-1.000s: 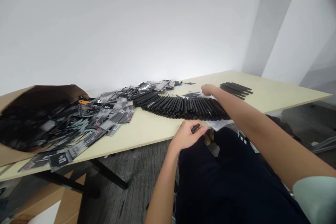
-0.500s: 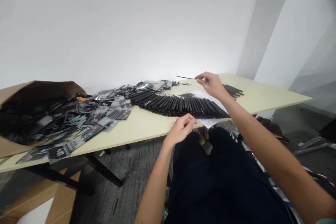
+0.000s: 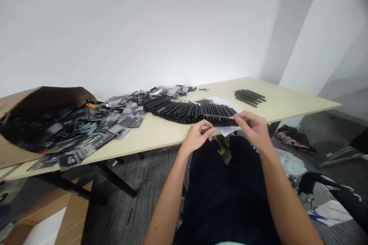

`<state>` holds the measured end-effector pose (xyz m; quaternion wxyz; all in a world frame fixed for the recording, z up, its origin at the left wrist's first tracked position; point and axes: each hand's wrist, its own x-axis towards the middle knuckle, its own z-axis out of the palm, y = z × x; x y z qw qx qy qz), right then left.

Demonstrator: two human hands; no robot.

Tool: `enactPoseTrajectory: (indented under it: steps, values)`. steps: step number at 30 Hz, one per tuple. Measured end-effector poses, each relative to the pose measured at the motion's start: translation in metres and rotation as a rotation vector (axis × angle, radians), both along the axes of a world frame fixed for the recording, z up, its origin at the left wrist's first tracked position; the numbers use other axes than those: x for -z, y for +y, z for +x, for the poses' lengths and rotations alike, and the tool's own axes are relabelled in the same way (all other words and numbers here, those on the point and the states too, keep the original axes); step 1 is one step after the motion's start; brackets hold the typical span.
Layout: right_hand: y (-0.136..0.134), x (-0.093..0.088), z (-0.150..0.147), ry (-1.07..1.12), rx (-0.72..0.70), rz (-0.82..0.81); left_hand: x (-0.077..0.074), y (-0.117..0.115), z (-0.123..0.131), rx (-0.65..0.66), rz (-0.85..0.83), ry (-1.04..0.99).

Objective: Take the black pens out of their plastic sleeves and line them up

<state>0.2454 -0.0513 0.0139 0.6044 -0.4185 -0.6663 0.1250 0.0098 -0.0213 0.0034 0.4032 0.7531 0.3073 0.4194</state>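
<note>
My left hand [image 3: 197, 138] is closed on a small black cap-like piece [image 3: 206, 130] just in front of the table edge. My right hand [image 3: 253, 127] pinches a thin black stick [image 3: 218, 116] that points left toward the left hand. Both hands hover over my lap, close together. Behind them a long row of black pens [image 3: 189, 111] lies on the pale table [image 3: 161, 136], partly on a white sheet [image 3: 227, 103].
A small bundle of black pens [image 3: 249, 97] lies at the far right of the table. A heap of black and grey packets [image 3: 94, 122] spills from a brown cardboard box [image 3: 43, 99] at the left. Bags and clutter lie on the floor at the right.
My right hand picked a thin stick from the far side of the table and brought it back to my left hand, which stayed near the table edge.
</note>
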Motion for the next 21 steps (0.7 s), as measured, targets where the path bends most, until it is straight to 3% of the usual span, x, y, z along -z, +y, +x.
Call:
enactPoseTrajectory:
  steps: [10,21]
  values:
    - [-0.004,0.000,0.036,-0.174,-0.030,-0.006,0.003,0.002,0.002,0.003,-0.021,-0.086]
    - [0.000,0.007,0.035,-0.218,-0.043,-0.017,0.001,0.001,0.003,-0.004,0.024,-0.023]
